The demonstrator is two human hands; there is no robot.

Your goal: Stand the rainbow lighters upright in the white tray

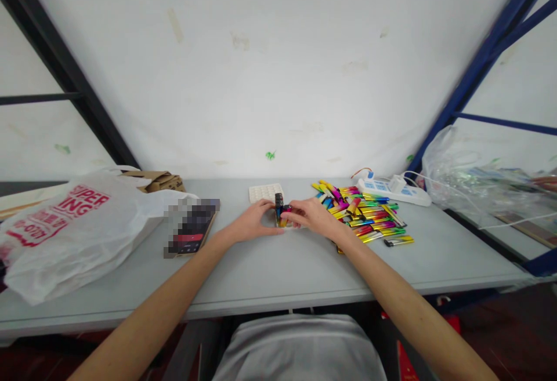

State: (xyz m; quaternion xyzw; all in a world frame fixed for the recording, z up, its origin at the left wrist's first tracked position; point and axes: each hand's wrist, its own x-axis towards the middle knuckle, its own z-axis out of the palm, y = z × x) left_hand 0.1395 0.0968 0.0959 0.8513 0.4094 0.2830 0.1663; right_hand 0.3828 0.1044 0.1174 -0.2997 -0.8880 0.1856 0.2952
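Lighters stand mid-surface; the lighter pile is at three o'clock. Right hand pinches one; left hand's grip I cannot tell. A sideways push might topple them.

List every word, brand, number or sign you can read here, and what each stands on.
"SUPER", in red on the white plastic bag; its second letter is distorted by creases.
"ING", in red on the same bag, under that word.
Smaller red lines below on the bag: too creased and blurred to read for certain.
Phone screen, power strip labels, cardboard print: too small or blurred.
Heaped lighters: no readable text.
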